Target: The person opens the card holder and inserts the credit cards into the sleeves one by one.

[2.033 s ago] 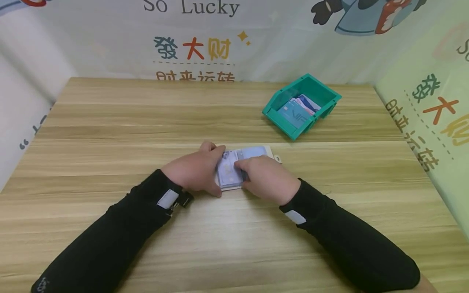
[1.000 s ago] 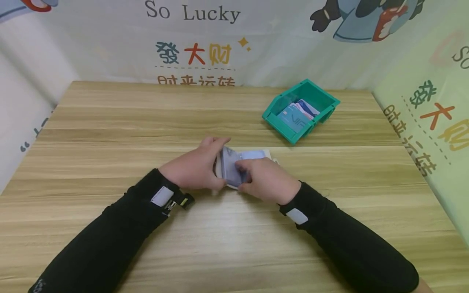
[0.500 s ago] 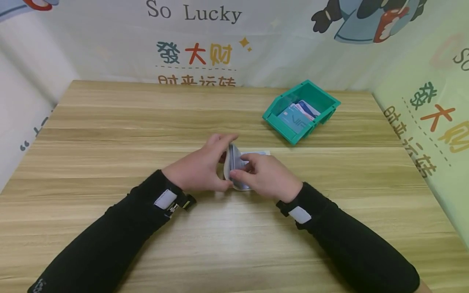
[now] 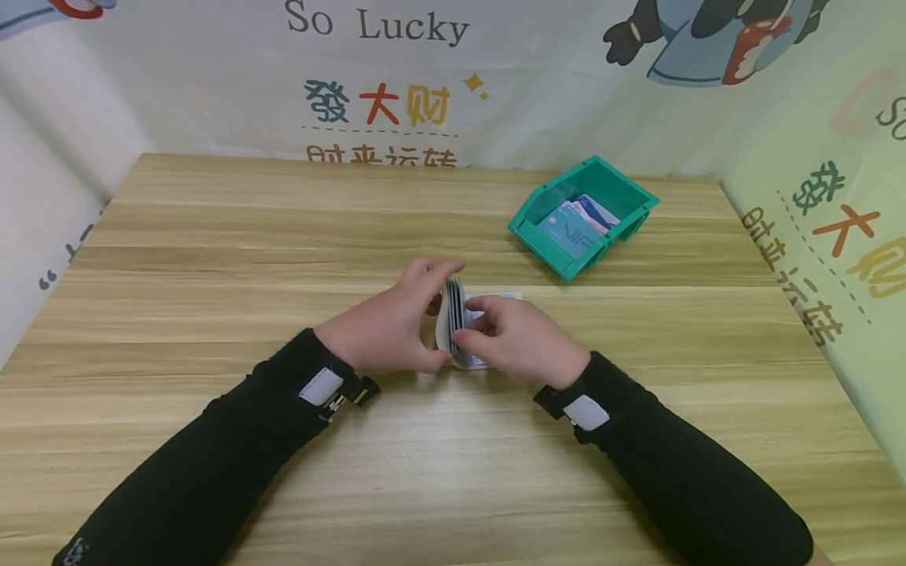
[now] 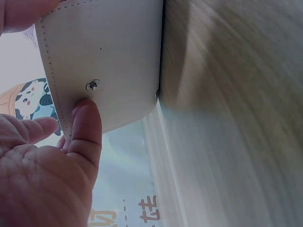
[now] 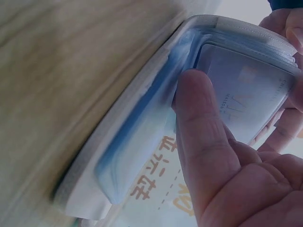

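Note:
A pale card holder stands partly open on the table between my hands, its stack of clear sleeves raised on edge. My left hand grips the raised cover by its ends. In the left wrist view a finger presses the cover's outer face beside a metal snap. My right hand pinches at the sleeves from the other side. A printed card shows in the front sleeve in the right wrist view, while the other cover half lies flat with an empty-looking blue-tinted sleeve.
A green bin with several cards in it sits at the table's back right. The wood-grain table is bordered by a printed cloth behind and at the sides.
The card holder lay flat open; its left cover and sleeves have been lifted upright and moved rightward by my left hand. The sleeves have fanned slightly, and both hands keep their hold.

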### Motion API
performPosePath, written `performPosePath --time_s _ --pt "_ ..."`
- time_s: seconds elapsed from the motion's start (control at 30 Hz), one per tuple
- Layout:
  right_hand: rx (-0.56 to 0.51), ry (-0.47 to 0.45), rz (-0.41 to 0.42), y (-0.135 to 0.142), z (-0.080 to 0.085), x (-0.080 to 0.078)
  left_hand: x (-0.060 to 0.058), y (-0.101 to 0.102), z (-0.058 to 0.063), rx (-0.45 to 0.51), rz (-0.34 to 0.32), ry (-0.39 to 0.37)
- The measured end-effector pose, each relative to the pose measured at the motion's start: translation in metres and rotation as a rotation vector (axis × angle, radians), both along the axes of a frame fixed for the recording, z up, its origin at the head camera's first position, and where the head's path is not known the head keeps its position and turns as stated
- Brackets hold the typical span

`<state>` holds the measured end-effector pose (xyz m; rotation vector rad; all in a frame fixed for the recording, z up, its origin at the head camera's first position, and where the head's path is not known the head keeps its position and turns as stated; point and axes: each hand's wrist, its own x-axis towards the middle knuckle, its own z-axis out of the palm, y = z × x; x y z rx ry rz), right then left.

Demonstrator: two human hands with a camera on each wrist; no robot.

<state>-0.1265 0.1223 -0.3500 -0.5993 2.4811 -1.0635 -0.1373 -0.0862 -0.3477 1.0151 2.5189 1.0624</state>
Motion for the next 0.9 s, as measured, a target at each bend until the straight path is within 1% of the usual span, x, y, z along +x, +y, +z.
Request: performPosePath --time_s 0.23,0.4,0.47,0.6,0.7,0.9 --pt "-0.011 -0.002 -0.007 0.001 0.003 0.000 0.000 0.002 0.002 0.005 -0.014 0.024" --pt "-0.030 -0.014 -0.014 0.002 0.004 0.001 0.002 0.004 0.005 -0.042 -0.018 0.091" --pt "-0.050 -0.037 -0.019 0.002 0.004 0.001 0.003 0.006 0.007 -0.063 -0.020 0.122" --pt "-0.098 -0.089 -0.017 0.003 0.003 0.000 0.005 0.008 0.009 -0.078 -0.027 0.151" --pt "-0.150 -0.137 -0.016 0.005 0.003 -0.002 0.006 0.010 0.008 -0.082 -0.025 0.154" --pt "-0.237 -0.233 -0.036 0.012 0.005 -0.007 0.004 0.011 0.003 -0.128 0.024 0.121"
